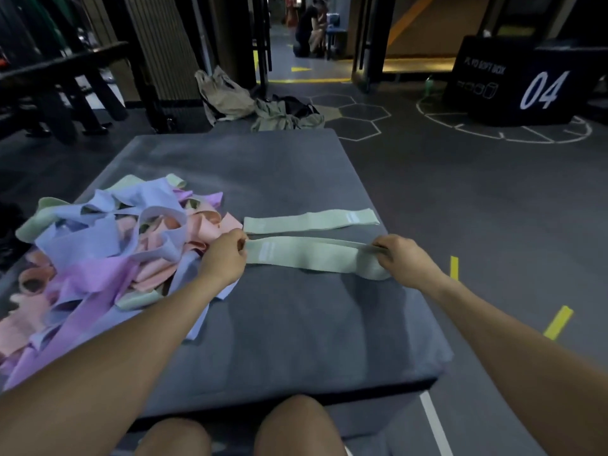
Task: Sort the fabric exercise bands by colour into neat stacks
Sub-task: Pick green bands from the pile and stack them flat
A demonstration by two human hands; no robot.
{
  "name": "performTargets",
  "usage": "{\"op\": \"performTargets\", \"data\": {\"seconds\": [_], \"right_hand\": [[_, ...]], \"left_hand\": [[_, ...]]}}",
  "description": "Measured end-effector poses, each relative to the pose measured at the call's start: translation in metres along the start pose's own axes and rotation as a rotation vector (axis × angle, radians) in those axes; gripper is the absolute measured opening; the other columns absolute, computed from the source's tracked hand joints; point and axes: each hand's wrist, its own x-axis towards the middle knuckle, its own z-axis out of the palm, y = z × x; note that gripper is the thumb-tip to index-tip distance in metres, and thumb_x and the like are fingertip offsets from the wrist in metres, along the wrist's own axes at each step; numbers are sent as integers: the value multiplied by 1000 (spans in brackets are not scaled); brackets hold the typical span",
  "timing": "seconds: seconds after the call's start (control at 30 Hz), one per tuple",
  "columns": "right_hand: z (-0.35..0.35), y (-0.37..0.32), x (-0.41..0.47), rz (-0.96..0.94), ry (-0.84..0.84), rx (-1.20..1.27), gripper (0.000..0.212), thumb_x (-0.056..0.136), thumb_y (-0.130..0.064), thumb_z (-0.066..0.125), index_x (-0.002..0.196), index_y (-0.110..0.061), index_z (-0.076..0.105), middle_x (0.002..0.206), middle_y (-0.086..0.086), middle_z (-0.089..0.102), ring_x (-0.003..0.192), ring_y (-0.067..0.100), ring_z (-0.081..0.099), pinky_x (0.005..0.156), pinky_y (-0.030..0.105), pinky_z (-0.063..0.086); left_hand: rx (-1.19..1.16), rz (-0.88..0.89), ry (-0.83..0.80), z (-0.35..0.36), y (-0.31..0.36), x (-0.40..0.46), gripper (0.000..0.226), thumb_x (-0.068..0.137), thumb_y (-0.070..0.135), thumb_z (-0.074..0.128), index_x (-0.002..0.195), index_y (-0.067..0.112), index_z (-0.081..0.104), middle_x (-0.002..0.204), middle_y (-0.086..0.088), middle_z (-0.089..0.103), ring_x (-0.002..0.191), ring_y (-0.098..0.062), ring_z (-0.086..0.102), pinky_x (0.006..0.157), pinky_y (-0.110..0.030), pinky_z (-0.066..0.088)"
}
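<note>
A pale green band (pixel 312 256) is stretched flat between my hands on the grey mat (pixel 296 324). My left hand (pixel 227 255) pinches its left end and my right hand (pixel 399 255) pinches its right end. Just beyond it lies a second pale green band (pixel 311 220), flat and parallel. To the left sits a tangled pile of bands (pixel 108 251) in lilac-blue, purple, peach-pink and green, reaching the mat's left edge.
The mat's right edge drops to the dark gym floor with yellow tape marks (pixel 557 322). Beige bags (pixel 227 93) and clothes lie past the far edge. A black plyo box marked 04 (pixel 526 83) stands far right. A person (pixel 311 24) crouches in the far doorway.
</note>
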Motion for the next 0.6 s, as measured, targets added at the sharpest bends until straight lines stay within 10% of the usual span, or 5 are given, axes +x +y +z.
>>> {"op": "performTargets", "data": {"seconds": [0.23, 0.6], "right_hand": [[-3, 8, -18, -11, -28, 153, 28, 81, -11, 67, 108, -14, 62, 90, -1, 57, 84, 18, 52, 69, 23, 35], [-11, 19, 29, 349, 273, 812, 17, 83, -5, 68, 73, -13, 57, 68, 1, 60, 48, 0, 56, 47, 13, 45]], "left_hand": [[20, -76, -41, -1, -1, -1, 21, 89, 5, 48, 108, 2, 56, 110, -21, 62, 100, -38, 54, 78, -35, 39], [-567, -305, -18, -16, 9, 43, 8, 90, 5, 53, 90, 3, 61, 93, -18, 61, 82, -26, 57, 80, -38, 53]]}}
